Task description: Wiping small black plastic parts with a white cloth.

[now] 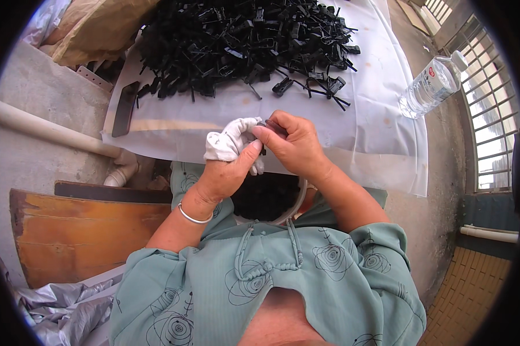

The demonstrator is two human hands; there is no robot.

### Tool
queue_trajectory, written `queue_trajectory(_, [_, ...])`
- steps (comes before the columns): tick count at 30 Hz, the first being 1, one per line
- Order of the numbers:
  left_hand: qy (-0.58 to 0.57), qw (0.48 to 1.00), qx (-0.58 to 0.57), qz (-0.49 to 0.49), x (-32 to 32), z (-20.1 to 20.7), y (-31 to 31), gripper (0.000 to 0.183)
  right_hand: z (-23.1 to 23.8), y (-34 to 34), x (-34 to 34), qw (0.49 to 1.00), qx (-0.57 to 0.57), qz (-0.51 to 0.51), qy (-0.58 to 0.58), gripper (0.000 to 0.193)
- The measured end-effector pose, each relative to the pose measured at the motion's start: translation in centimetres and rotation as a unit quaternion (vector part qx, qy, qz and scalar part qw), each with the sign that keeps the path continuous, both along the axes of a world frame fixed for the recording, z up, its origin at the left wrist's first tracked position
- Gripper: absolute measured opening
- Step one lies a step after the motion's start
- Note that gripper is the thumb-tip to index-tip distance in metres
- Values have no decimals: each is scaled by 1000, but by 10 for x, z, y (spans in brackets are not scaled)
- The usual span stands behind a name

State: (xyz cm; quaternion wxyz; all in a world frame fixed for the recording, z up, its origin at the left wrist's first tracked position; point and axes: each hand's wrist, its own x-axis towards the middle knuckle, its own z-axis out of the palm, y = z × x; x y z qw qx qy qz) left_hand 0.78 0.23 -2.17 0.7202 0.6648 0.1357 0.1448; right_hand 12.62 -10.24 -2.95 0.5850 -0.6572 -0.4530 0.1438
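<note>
My left hand (222,176) wears a white cloth glove (228,144) over its fingers, while its thumb is bare. It is closed on a small black plastic part (264,151), mostly hidden by the fingers. My bare right hand (299,145) pinches the same spot, its thumb and bent fingers meeting the left fingertips. Both hands hover over the table's near edge. Beyond them lies a big heap of black plastic parts (248,49), many with thin prongs. Below my hands, between my knees, a pale bucket (302,199) holds black pieces (260,199).
White sheeting (369,127) covers the table. A clear water bottle (433,86) stands at the right edge; a dark flat phone-like object (125,109) lies at the left. A pipe (58,130), a worn wooden board (87,236) and brown paper (101,29) are on the left.
</note>
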Motion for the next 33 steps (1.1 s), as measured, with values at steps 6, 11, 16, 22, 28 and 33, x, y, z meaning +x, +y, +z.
queue_trajectory(6, [25, 995, 69, 66, 2, 8, -4, 26, 0, -5, 11, 994, -23, 99, 36, 24])
queue_trajectory(11, [-21, 933, 343, 105, 5, 5, -3, 26, -4, 0, 4, 995, -57, 85, 3, 26])
queue_trajectory(16, [-35, 882, 453, 122, 2, -5, -1, 28, -22, 9, -7, 993, -76, 50, 70, 26])
queue_trajectory(22, [-26, 872, 468, 144, 0, -8, -3, 30, -26, 15, -10, 991, -88, 51, 92, 26])
queue_trajectory(28, [-71, 949, 275, 140, 7, -9, 0, 26, -12, 5, 4, 997, -39, 51, 41, 19])
queue_trajectory(33, [-19, 995, -47, 85, 4, -3, 13, 25, -4, -4, 17, 983, -143, 96, -67, 12])
